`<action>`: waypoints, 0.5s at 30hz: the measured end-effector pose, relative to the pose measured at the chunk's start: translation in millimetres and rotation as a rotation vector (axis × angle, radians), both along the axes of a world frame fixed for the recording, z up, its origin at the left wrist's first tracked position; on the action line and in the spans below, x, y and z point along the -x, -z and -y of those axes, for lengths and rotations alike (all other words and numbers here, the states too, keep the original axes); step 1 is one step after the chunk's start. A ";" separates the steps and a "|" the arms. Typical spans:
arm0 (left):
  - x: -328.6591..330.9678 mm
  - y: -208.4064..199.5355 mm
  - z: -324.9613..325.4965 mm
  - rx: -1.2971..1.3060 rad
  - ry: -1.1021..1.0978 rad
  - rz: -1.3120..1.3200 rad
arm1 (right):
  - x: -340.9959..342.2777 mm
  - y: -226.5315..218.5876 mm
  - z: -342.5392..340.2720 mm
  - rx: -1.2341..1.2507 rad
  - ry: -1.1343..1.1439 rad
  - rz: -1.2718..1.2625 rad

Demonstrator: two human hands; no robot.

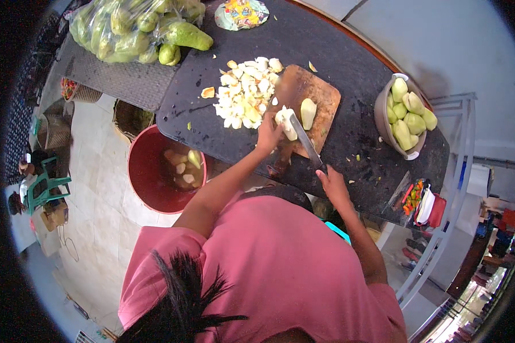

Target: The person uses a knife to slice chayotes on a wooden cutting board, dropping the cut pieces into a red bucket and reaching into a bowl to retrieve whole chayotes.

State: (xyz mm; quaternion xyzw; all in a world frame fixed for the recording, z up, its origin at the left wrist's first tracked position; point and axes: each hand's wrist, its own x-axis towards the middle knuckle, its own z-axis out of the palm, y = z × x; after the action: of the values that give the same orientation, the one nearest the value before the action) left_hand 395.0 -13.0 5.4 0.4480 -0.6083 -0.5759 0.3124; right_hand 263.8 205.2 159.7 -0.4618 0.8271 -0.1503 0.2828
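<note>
On the brown cutting board [326,98], a knife [306,140] lies with its blade across a pale peeled piece of what looks like chayote [286,127]. My right hand [333,186] is closed round the knife's handle. From the left, my left hand [269,136] grips that same piece, its fingers close to the blade. Another peeled half [308,113] rests on the board just right of the blade. Beyond my left hand spreads a heap of cut pale chunks [246,94], partly touching the board's left edge.
A basin of peeled chayotes [380,108] stands at the table's right. Clear bags of unpeeled green ones [131,28] sit at the far left. Below the dark table's [212,140] left edge is a red tub [140,183] with pieces in liquid. Small peppers [411,197] lie near the right corner.
</note>
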 end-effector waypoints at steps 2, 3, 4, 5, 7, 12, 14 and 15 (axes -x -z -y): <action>-1.6 7.9 -0.4 -0.030 -0.008 -0.049 | -9.0 -11.8 7.6 0.022 -0.028 -0.139; -1.7 3.5 -0.3 -0.077 0.006 -0.061 | -14.0 -25.5 15.2 -0.085 0.025 -0.101; -2.0 -1.0 -0.4 -0.125 0.020 -0.072 | -16.7 -31.4 20.6 -0.193 0.077 -0.063; -1.4 -7.1 -0.5 -0.126 0.023 -0.072 | -17.1 -30.4 22.8 -0.193 0.081 -0.063; 0.0 -19.2 -0.8 -0.230 0.057 -0.102 | -16.3 -26.9 24.8 -0.294 0.089 -0.086; 1.7 -1.1 4.1 0.207 0.033 0.031 | -1.3 17.9 4.1 0.054 -0.036 -0.024; 4.5 -0.2 3.1 0.173 0.034 0.031 | 4.5 17.9 5.9 0.006 -0.004 0.153; 4.2 -1.6 2.0 0.094 0.026 -0.035 | 1.9 4.2 12.0 -0.128 0.182 0.501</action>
State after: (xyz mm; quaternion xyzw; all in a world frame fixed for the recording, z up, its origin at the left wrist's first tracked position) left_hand 390.8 -15.0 6.9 0.4146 -0.6351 -0.5584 0.3361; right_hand 261.9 193.2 155.5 -0.3153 0.7773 -0.2321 0.4925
